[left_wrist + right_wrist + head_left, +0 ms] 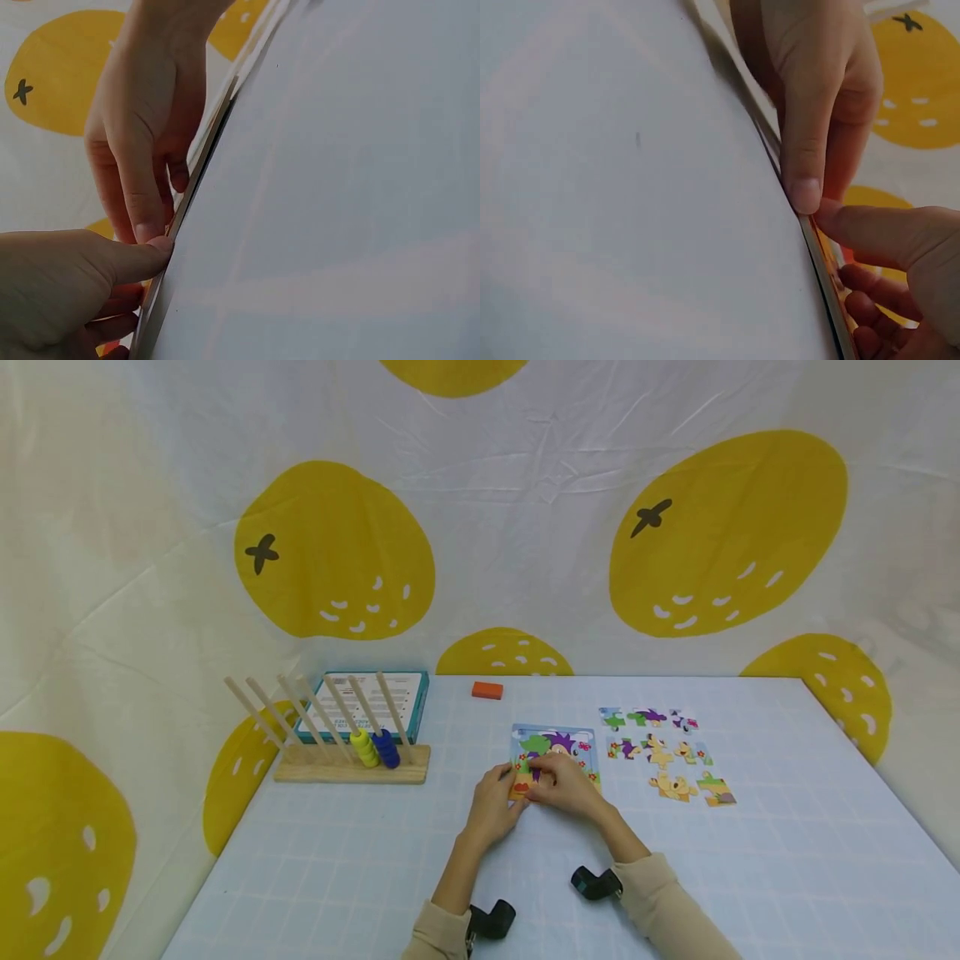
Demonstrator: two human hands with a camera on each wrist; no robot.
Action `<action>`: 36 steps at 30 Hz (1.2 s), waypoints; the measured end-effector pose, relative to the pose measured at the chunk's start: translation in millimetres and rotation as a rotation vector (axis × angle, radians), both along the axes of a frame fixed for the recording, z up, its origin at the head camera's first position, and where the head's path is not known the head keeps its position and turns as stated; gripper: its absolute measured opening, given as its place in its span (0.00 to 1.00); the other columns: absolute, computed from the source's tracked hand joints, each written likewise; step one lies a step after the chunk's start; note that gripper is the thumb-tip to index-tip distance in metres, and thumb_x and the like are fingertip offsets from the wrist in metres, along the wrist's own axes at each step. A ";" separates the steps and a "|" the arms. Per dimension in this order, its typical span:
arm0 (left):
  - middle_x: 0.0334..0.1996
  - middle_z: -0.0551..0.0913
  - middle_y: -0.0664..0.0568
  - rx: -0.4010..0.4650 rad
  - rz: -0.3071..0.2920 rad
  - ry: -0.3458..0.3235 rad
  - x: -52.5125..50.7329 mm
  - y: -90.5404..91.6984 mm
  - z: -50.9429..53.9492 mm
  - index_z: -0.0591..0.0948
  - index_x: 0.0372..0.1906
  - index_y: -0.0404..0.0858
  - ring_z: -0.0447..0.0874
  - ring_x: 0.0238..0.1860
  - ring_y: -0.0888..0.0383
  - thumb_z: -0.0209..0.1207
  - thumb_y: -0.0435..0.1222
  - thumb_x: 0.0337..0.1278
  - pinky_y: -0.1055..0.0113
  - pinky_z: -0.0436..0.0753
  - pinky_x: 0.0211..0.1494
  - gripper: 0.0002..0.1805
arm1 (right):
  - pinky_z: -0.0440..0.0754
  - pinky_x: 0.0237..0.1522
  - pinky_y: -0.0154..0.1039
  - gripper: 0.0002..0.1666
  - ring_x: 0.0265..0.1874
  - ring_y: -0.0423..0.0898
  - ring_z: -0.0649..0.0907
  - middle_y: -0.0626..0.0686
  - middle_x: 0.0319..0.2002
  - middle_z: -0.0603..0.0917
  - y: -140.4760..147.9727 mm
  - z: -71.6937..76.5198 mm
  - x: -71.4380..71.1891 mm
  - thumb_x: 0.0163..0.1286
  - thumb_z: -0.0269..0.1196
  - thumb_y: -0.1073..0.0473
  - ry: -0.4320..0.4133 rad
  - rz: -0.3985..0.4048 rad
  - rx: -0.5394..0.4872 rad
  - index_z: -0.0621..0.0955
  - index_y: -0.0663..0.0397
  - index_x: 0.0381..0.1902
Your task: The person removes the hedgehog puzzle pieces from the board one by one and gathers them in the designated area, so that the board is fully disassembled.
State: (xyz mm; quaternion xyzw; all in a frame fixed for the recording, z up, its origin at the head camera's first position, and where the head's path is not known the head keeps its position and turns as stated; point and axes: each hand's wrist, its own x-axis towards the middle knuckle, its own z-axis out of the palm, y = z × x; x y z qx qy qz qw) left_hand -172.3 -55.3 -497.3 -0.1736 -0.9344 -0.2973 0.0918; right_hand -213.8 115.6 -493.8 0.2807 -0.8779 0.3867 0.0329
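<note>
A jigsaw puzzle board (555, 732) with a purple-haired cartoon figure lies on the table before me. My left hand (491, 806) grips the board's lower left corner, thumb by the near edge and fingers along the left side. Over the lower part of the picture bends my right hand (567, 787), pinching a puzzle piece that its fingers mostly cover. The two thumbs nearly meet at the near edge in the left wrist view, where left hand (60, 292) and right hand (150, 112) both show. Loose puzzle pieces (660, 752) lie to the board's right.
A wooden peg stand (315, 774) with yellow rings (365, 748) and blue rings (386, 749) stands at the left. Behind it lies a teal-edged printed board (412, 706). An orange block (487, 691) rests near the table's back edge.
</note>
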 end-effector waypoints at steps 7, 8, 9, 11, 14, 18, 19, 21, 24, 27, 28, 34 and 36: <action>0.55 0.75 0.38 -0.030 0.015 -0.012 0.7 -0.9 2.6 0.75 0.56 0.25 0.72 0.57 0.41 0.65 0.38 0.52 0.50 0.68 0.63 0.29 | 0.74 0.31 0.34 0.23 0.29 0.43 0.74 0.54 0.33 0.82 -6.5 3.0 0.0 0.51 0.72 0.61 -0.040 -0.058 0.040 0.82 0.66 0.45; 0.56 0.75 0.38 -0.032 0.018 -0.030 0.0 -1.0 2.1 0.75 0.57 0.25 0.72 0.57 0.42 0.65 0.38 0.52 0.50 0.68 0.63 0.29 | 0.72 0.29 0.32 0.22 0.27 0.41 0.73 0.53 0.30 0.81 -7.0 3.7 -0.4 0.51 0.72 0.61 -0.046 -0.058 0.037 0.83 0.66 0.45; 0.56 0.75 0.39 -0.035 0.021 -0.043 -0.7 -0.9 1.4 0.75 0.57 0.26 0.72 0.57 0.42 0.65 0.38 0.52 0.50 0.68 0.63 0.29 | 0.70 0.26 0.31 0.22 0.26 0.41 0.71 0.52 0.28 0.80 -7.1 4.4 -1.0 0.52 0.72 0.62 -0.048 -0.057 0.039 0.83 0.67 0.44; 0.57 0.74 0.40 -0.044 0.028 -0.072 -2.1 -0.9 0.7 0.74 0.58 0.27 0.71 0.58 0.43 0.65 0.39 0.53 0.50 0.67 0.64 0.29 | 0.69 0.25 0.30 0.20 0.24 0.39 0.71 0.51 0.26 0.79 -7.2 5.7 -1.6 0.52 0.72 0.62 -0.050 -0.052 0.039 0.83 0.67 0.43; 0.58 0.74 0.41 -0.061 0.033 -0.083 -2.6 -0.6 0.5 0.74 0.58 0.28 0.71 0.59 0.44 0.64 0.40 0.53 0.51 0.67 0.64 0.30 | 0.69 0.24 0.29 0.20 0.24 0.39 0.71 0.51 0.25 0.79 -7.1 7.8 -2.1 0.51 0.72 0.63 -0.056 -0.042 0.046 0.83 0.67 0.43; 0.58 0.74 0.42 -0.071 0.038 -0.070 -1.6 -0.5 1.4 0.75 0.58 0.29 0.71 0.59 0.45 0.65 0.41 0.53 0.51 0.67 0.64 0.30 | 0.68 0.24 0.29 0.24 0.24 0.39 0.70 0.51 0.25 0.79 -7.0 10.7 -2.6 0.52 0.71 0.63 -0.096 -0.016 0.069 0.81 0.69 0.46; 0.58 0.74 0.41 -0.072 0.038 -0.066 -1.4 -0.5 1.4 0.75 0.58 0.29 0.71 0.59 0.45 0.65 0.41 0.53 0.51 0.67 0.64 0.29 | 0.67 0.23 0.29 0.25 0.23 0.39 0.70 0.52 0.26 0.79 -6.9 11.5 -2.7 0.52 0.71 0.63 -0.112 -0.009 0.071 0.81 0.70 0.47; 0.58 0.74 0.41 -0.071 0.038 -0.058 -1.1 -0.4 1.3 0.75 0.57 0.28 0.71 0.59 0.45 0.65 0.41 0.53 0.51 0.67 0.64 0.29 | 0.65 0.20 0.29 0.27 0.20 0.38 0.69 0.52 0.27 0.79 -6.8 12.8 -3.0 0.52 0.71 0.62 -0.145 0.002 0.074 0.79 0.71 0.50; 0.57 0.75 0.41 -0.071 0.037 -0.049 -0.9 0.2 1.0 0.75 0.57 0.28 0.71 0.58 0.45 0.65 0.41 0.52 0.52 0.67 0.64 0.29 | 0.65 0.19 0.28 0.29 0.17 0.37 0.68 0.54 0.30 0.81 -7.3 15.1 -3.6 0.52 0.71 0.62 -0.180 0.007 0.072 0.78 0.72 0.51; 0.57 0.74 0.41 -0.069 0.038 -0.054 -0.5 0.8 1.3 0.75 0.57 0.27 0.71 0.59 0.45 0.65 0.40 0.52 0.51 0.66 0.65 0.29 | 0.67 0.22 0.29 0.30 0.21 0.38 0.70 0.55 0.32 0.81 -7.7 16.2 -4.3 0.52 0.72 0.61 -0.195 -0.002 0.081 0.78 0.71 0.50; 0.58 0.74 0.41 -0.069 0.038 -0.057 -0.3 0.9 1.4 0.75 0.57 0.27 0.71 0.59 0.45 0.65 0.40 0.52 0.51 0.66 0.65 0.29 | 0.68 0.23 0.29 0.30 0.22 0.39 0.71 0.55 0.32 0.81 -7.9 16.4 -4.7 0.51 0.73 0.61 -0.197 -0.008 0.083 0.79 0.71 0.50; 0.57 0.74 0.42 -0.067 0.040 -0.052 -0.5 1.1 1.9 0.75 0.57 0.28 0.71 0.59 0.45 0.65 0.40 0.53 0.51 0.66 0.65 0.29 | 0.72 0.29 0.32 0.30 0.28 0.42 0.72 0.53 0.33 0.80 -9.2 17.4 -5.2 0.49 0.74 0.61 -0.216 -0.045 0.077 0.79 0.71 0.49; 0.57 0.75 0.42 -0.070 0.042 -0.045 -0.4 0.9 2.4 0.75 0.57 0.28 0.71 0.59 0.45 0.65 0.40 0.53 0.52 0.66 0.65 0.29 | 0.72 0.30 0.31 0.31 0.29 0.42 0.72 0.53 0.33 0.80 -9.6 17.2 -5.1 0.48 0.74 0.62 -0.219 -0.052 0.074 0.79 0.71 0.49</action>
